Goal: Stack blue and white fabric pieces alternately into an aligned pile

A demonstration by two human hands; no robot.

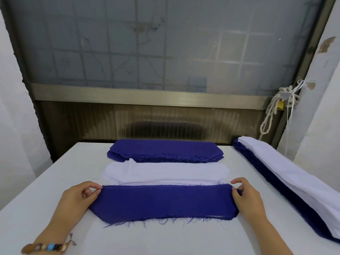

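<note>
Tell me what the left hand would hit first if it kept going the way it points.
Likely the flat stack of white fabric pieces just beyond, though depth is unclear; the left hand now pinches the frayed blue fabric piece at its end.

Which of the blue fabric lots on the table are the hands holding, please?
The nearest blue piece, pinched at its ends by the left hand and right hand; the blue stack beyond the white stack lies untouched.
</note>
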